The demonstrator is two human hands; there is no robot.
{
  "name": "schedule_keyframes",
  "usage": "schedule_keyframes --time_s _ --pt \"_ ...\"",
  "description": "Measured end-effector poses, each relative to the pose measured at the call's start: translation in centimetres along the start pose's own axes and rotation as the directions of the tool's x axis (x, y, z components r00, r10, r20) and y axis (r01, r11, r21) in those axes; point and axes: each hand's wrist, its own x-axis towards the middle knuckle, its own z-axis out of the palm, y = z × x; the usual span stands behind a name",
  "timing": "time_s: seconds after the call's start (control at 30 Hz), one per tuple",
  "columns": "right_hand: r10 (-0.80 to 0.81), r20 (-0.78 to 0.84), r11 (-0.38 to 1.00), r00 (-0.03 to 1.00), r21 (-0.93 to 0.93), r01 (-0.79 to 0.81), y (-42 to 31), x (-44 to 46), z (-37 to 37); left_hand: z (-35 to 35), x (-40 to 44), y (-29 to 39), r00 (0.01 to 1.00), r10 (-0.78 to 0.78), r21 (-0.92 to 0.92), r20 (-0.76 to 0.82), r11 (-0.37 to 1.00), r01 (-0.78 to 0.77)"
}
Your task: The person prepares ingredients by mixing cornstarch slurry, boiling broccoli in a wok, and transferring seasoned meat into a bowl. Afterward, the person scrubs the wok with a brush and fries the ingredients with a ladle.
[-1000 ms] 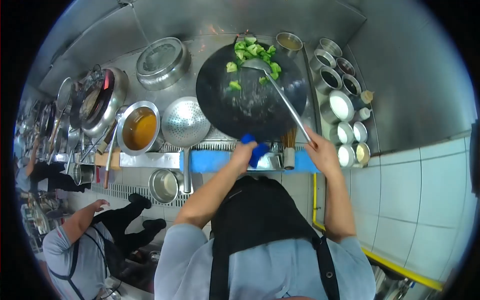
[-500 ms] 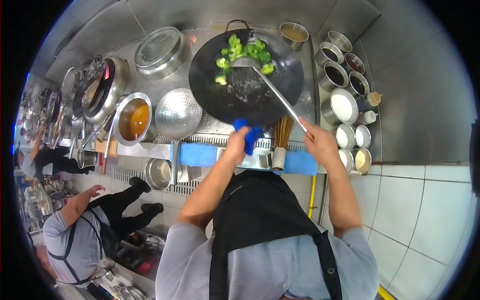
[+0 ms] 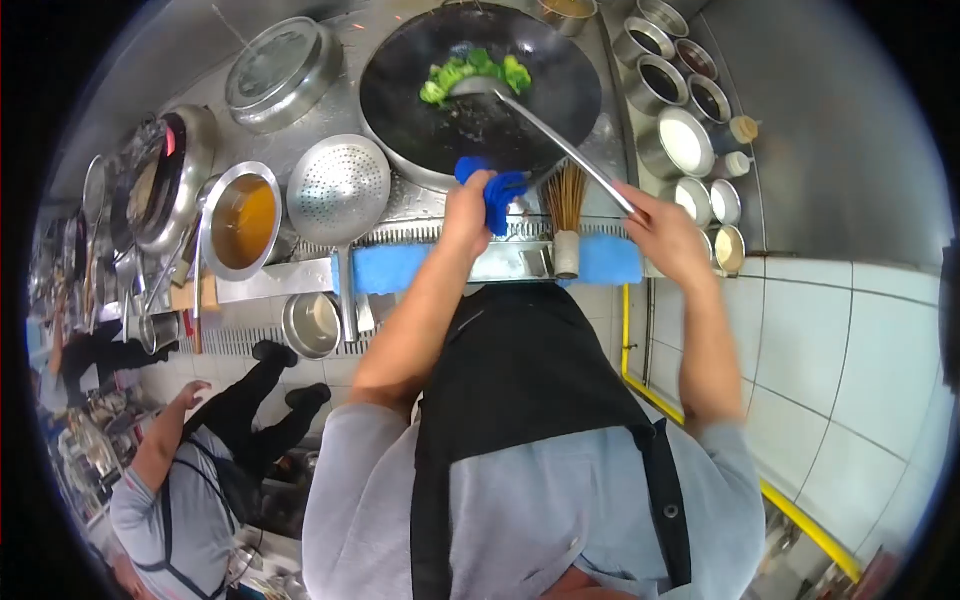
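A black wok (image 3: 420, 60) holds green broccoli pieces (image 3: 455, 72) grouped near its middle. My left hand (image 3: 467, 212) is closed on a blue cloth (image 3: 492, 190) at the wok's near rim. The handle of a long metal ladle (image 3: 560, 141) is in my right hand (image 3: 668, 232), and its bowl touches the broccoli. Between my hands a bamboo brush (image 3: 566, 215) stands at the counter's front edge, over a blue towel (image 3: 610, 259).
Left of the wok are a perforated strainer (image 3: 339, 190), a bowl of orange-brown liquid (image 3: 241, 221) and an upturned metal pot (image 3: 284, 75). Seasoning containers (image 3: 684, 142) line the right side. Another person (image 3: 190, 510) is at the lower left.
The wok came down level from a tilt, and the broccoli slid toward me and bunched around the ladle's bowl. The camera view has shifted, so the counter sits higher in the frame.
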Motion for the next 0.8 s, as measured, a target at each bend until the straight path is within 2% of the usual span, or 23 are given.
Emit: schedule_keyframes --time_s 0.07,0.1,0.13,0.17,0.2,0.27,0.33,0.4,0.47,0.5,0.63,0.7,0.73,0.77,0.8 --pt "-0.053 -0.105 0.999 0.993 -0.007 0.052 0.1 0.7 2.9 -2.8 0.7 -4.6 0.997 0.056 -0.01 -0.059 0.998 -0.057" --pt "0.015 -0.144 0.996 0.989 0.093 -0.002 -0.8 -0.1 3.0 -3.6 0.0 -5.7 0.997 0.054 0.012 -0.062 0.999 -0.053" --pt "0.093 -0.161 0.979 0.983 0.195 -0.061 -1.4 -1.4 3.5 -3.8 -1.6 -5.3 0.999 0.025 0.041 -0.035 0.999 -0.024" --pt "0.037 -0.204 0.965 0.978 0.262 0.018 -0.5 -2.9 3.7 -3.6 -2.0 -4.7 1.0 0.021 0.068 -0.022 0.997 -0.019" --pt "0.053 -0.201 0.965 0.978 0.262 0.001 0.0 -4.4 3.4 -3.5 -3.0 -4.0 1.0 0.008 0.097 -0.016 0.995 -0.007" --pt "0.196 -0.077 0.753 0.978 0.651 -0.099 -0.2 -7.8 3.1 -2.0 -2.5 -0.1 0.997 -0.077 0.064 0.005 0.995 0.076" --pt "0.161 -0.105 0.773 0.981 0.631 -0.059 -1.8 -9.9 3.1 -1.4 0.1 2.1 0.991 -0.081 -0.026 0.102 0.996 0.084" --pt "0.303 -0.053 0.656 0.951 0.736 -0.168 -3.8 -10.7 3.3 -1.9 2.3 2.8 0.977 -0.097 -0.027 0.189 0.994 0.104" --pt "0.292 -0.082 0.628 0.953 0.768 -0.127 -4.6 -10.3 3.8 -1.4 3.1 3.0 0.978 -0.121 -0.106 0.169 0.985 0.14" --pt "0.318 -0.066 0.599 0.946 0.787 -0.147 -5.3 -10.4 3.9 -0.9 2.5 3.8 0.97 -0.201 -0.122 0.139 0.968 0.219" --pt "0.364 -0.029 0.513 0.931 0.841 -0.175 -6.5 -11.2 3.7 -1.0 3.3 3.3 0.966 -0.22 -0.115 0.138 0.965 0.236" --pt "0.389 0.002 0.39 0.921 0.905 -0.166 -6.7 -11.6 3.8 -3.2 5.2 1.7 0.986 -0.12 0.001 0.113 0.993 0.12" --pt "0.368 -0.013 0.383 0.93 0.913 -0.138 -7.0 -11.7 4.5 -3.5 4.3 0.7 0.999 0.009 0.001 0.051 1.0 -0.009" --pt "0.402 0.023 0.342 0.915 0.924 -0.173 -7.2 -12.0 5.3 -5.9 6.7 -2.4 0.986 0.164 0.101 -0.012 0.982 -0.161" --pt "0.444 0.06 0.303 0.894 0.929 -0.213 -7.1 -12.1 5.8 -6.5 5.2 -3.4 0.958 0.283 0.276 -0.056 0.926 -0.257"
